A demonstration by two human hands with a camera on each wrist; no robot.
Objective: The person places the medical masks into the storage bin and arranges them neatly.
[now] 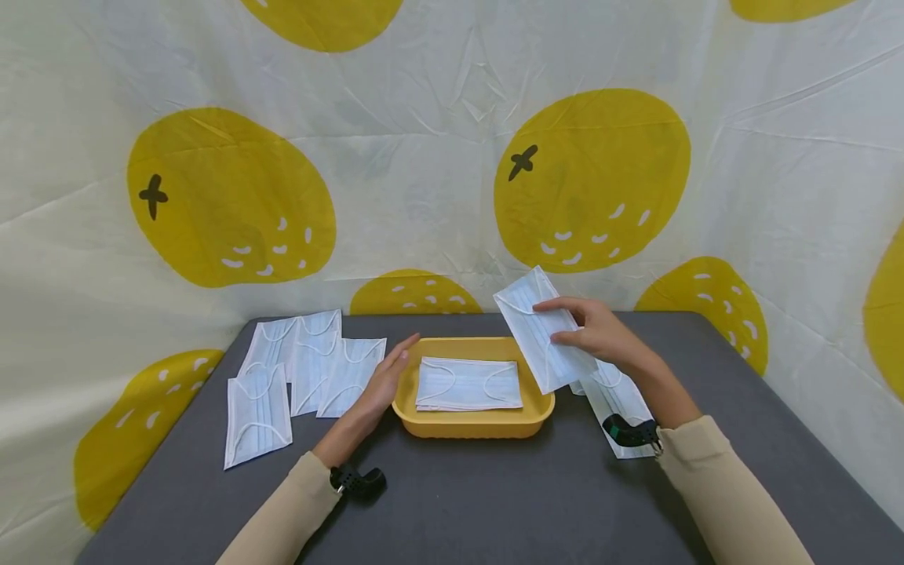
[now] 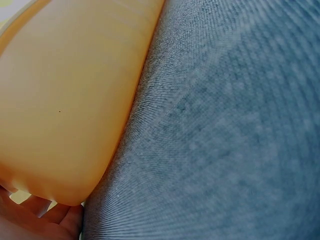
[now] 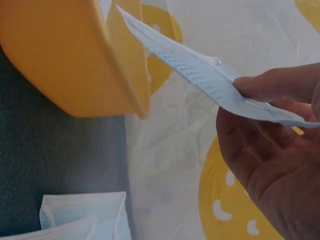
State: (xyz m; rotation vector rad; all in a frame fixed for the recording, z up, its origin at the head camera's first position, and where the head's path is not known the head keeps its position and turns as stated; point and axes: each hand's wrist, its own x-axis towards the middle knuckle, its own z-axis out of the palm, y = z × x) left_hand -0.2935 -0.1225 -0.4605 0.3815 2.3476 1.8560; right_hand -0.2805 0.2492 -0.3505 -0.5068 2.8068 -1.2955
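Observation:
My right hand (image 1: 599,333) pinches a light blue face mask (image 1: 531,329) between thumb and fingers, above the right end of a yellow plastic basin (image 1: 473,431). In the right wrist view the mask (image 3: 192,70) is tilted and seen nearly edge-on, with the thumb on top and the fingers beneath. Inside the basin a small stack of face masks (image 1: 468,384) lies flat, ear loops uppermost. My left hand (image 1: 381,384) rests against the basin's left end with its fingers extended. In the left wrist view its fingers (image 2: 37,220) are partly hidden by the basin wall (image 2: 65,110).
Several face masks (image 1: 257,416) lie spread on the dark grey table (image 1: 452,502), left of the basin. On the right, more masks (image 1: 621,408) lie partly hidden beneath my right hand and wrist. A white curtain (image 1: 417,196) with yellow fruit prints hangs behind the table.

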